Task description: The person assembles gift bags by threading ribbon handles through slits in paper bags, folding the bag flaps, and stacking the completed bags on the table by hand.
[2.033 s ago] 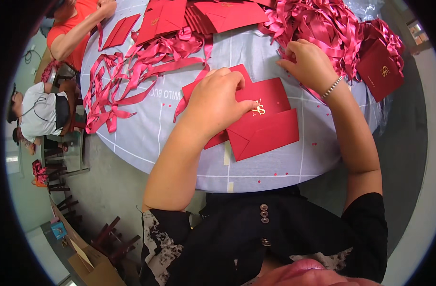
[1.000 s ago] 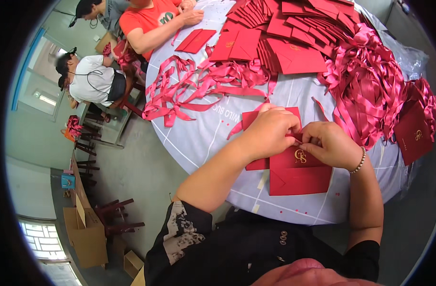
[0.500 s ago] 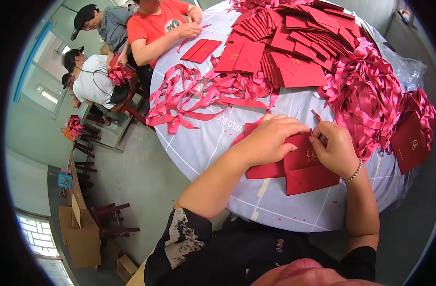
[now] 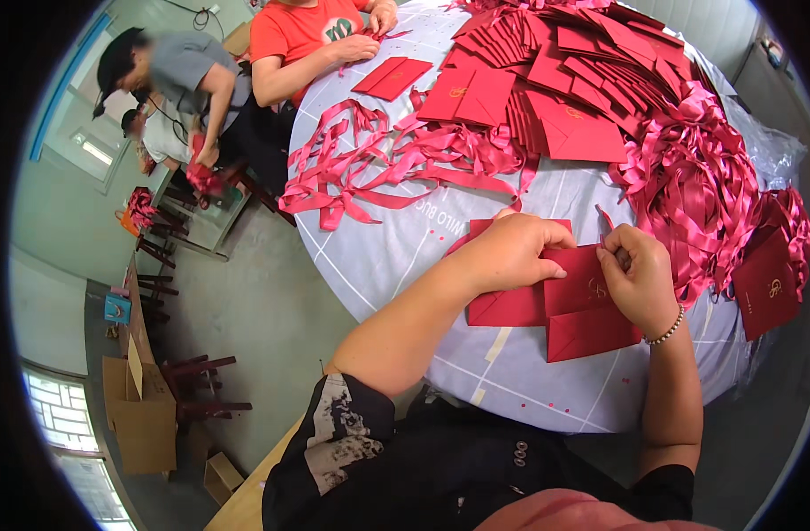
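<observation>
A flat red paper bag (image 4: 586,323) with a gold emblem and a folded bottom flap lies on the cloth-covered table in front of me. Another red paper bag (image 4: 502,308) lies partly beneath it, to the left. My left hand (image 4: 516,252) is closed at the upper left edge of the front bag, its thumb on the paper and its fingers reaching behind. My right hand (image 4: 637,274), with a beaded bracelet at the wrist, pinches at the bag's upper right edge. A thin red ribbon end (image 4: 605,215) sticks up above those fingers; the pinched part is hidden.
Loose red ribbons (image 4: 405,168) lie beyond my left hand. Stacked red bags (image 4: 582,80) fill the far side, beside a big ribbon heap (image 4: 693,195). One bag (image 4: 766,288) rests at the right edge. Co-workers (image 4: 308,53) are at the far left; cardboard boxes (image 4: 144,425) stand below.
My hands hold nearly the same grip on the bag. The whole view has shifted slightly. At the far left, the co-worker in grey has bent forward, carrying red ribbons.
</observation>
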A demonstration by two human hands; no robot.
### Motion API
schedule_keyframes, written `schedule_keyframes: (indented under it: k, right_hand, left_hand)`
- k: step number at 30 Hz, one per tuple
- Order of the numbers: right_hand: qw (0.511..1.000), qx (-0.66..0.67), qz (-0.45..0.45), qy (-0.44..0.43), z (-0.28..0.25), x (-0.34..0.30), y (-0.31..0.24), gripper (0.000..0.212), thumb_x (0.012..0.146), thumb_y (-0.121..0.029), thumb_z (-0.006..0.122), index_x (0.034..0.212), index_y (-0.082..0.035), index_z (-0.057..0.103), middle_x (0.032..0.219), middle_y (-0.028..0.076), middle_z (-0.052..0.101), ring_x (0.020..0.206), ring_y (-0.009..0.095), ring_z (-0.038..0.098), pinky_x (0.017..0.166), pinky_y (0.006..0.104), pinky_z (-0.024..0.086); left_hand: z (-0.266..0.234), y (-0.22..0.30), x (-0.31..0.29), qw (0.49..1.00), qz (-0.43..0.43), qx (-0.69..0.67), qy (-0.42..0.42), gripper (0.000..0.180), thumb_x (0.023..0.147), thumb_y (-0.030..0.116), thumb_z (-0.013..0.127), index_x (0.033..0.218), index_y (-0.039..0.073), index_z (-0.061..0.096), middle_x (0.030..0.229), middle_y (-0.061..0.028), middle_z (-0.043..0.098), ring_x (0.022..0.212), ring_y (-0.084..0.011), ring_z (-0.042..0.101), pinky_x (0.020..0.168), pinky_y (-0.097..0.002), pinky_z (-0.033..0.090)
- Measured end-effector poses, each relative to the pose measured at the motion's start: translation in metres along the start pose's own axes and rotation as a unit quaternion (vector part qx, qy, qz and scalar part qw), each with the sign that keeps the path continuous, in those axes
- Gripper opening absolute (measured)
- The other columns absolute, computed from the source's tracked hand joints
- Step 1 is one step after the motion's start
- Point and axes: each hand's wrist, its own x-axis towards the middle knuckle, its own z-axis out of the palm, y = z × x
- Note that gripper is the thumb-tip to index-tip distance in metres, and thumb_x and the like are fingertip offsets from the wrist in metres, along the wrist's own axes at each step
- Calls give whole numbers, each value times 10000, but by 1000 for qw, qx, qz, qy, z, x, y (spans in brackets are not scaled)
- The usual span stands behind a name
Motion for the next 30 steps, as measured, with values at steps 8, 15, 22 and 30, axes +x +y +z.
schedule_keyframes:
  k: [8, 15, 22, 30]
  right_hand:
    - [960, 270, 68, -19, -5, 13, 13, 55, 894, 67, 671, 926, 49, 631, 875, 58, 693, 784, 105, 691, 715, 222, 565]
    - [969, 193, 85, -126, -2, 10, 17, 89, 917, -15, 669, 977, 44, 700, 812, 56, 698, 712, 94, 652, 662, 248, 533]
    - [983, 121, 74, -119, 5, 7, -1, 90, 896, -40, 678, 957, 23, 699, 823, 115, 702, 695, 166, 666, 650, 290, 524]
    - [995, 43, -33, -81, 15, 7, 1, 64, 903, -49, 621, 927, 9, 615, 860, 164, 655, 802, 363, 635, 718, 424, 508]
  left_hand:
    - [-5, -12, 7, 978, -53, -199, 32, 328, 838, 85, 787, 1141, 8, 688, 802, 53, 615, 706, -23, 513, 623, -207, 449]
    - [-5, -3, 4, 986, -60, -149, 43, 355, 801, 108, 811, 1126, 13, 704, 700, 85, 508, 619, -17, 403, 544, -214, 343]
    - [-2, 2, 4, 989, -71, -122, 51, 350, 806, 104, 805, 1125, 5, 702, 718, 85, 525, 618, -15, 393, 545, -209, 344]
    - [6, -2, 4, 988, -53, -127, 73, 198, 915, 66, 689, 1089, -28, 691, 890, 12, 684, 782, -36, 582, 698, -212, 484]
